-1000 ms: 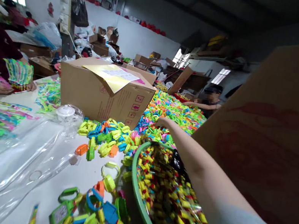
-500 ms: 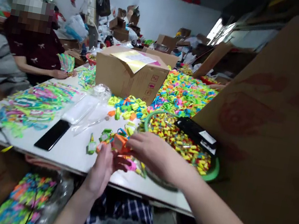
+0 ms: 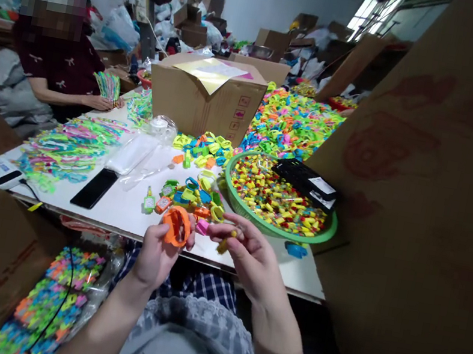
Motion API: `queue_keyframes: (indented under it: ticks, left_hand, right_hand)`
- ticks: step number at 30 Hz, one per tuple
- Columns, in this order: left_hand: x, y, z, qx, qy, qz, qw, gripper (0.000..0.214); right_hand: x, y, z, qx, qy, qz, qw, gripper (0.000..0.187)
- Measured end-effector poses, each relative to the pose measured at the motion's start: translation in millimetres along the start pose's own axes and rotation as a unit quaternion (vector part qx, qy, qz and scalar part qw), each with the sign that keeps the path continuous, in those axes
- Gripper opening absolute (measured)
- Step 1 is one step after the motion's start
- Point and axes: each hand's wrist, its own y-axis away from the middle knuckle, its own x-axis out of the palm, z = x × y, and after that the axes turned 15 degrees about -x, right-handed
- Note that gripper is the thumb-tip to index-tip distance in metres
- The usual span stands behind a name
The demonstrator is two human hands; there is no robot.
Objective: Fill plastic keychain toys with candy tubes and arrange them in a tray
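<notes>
My left hand (image 3: 158, 258), lower center of the frame, grasps an orange toy watch (image 3: 175, 227) between thumb and fingers. The watch is raised in front of the near edge of the white desk (image 3: 128, 207), its band bent round into a loop. My right hand (image 3: 256, 260), just right of center, pinches a small yellowish piece (image 3: 224, 244) between thumb and fingertips; the piece is blurred and I cannot tell its exact form. My two hands are near each other but apart.

Between them, a pink piece (image 3: 202, 228) is visible. Beyond, at mid-frame, I record a loose group of toy watches (image 3: 190, 195) in green, blue, yellow and orange. Right of center stands a round green basket (image 3: 256, 221), filled with small yellow-and-red pieces (image 3: 256, 180); a black case (image 3: 294, 174) with a white label rests across its right side. A blue piece (image 3: 295, 250) lies on the desk just in front of the basket.

Left of center I note a black phone (image 3: 94, 188), lying flat, and a spread of colored strips (image 3: 72, 145). A cardboard box (image 3: 199, 103) stands upper center. At upper left, a co-worker (image 3: 58, 69) holds a bundle of strips (image 3: 107, 84).
</notes>
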Motion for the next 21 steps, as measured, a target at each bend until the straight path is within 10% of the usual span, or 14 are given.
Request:
queue_keyframes:
  ticks: [11, 21]
  left_hand:
    - [3.3, -6, 10, -0.022, 0.079, -0.031, 0.996, 0.02]
    - [0.5, -14, 13, -0.049, 0.06, -0.052, 0.996, 0.031]
  right_hand:
    - [7, 3, -18, -0.02, -0.039, -0.164, 0.985, 0.028]
    - [12, 10, -28, 0.023, 0.0, -0.136, 0.99, 0.021]
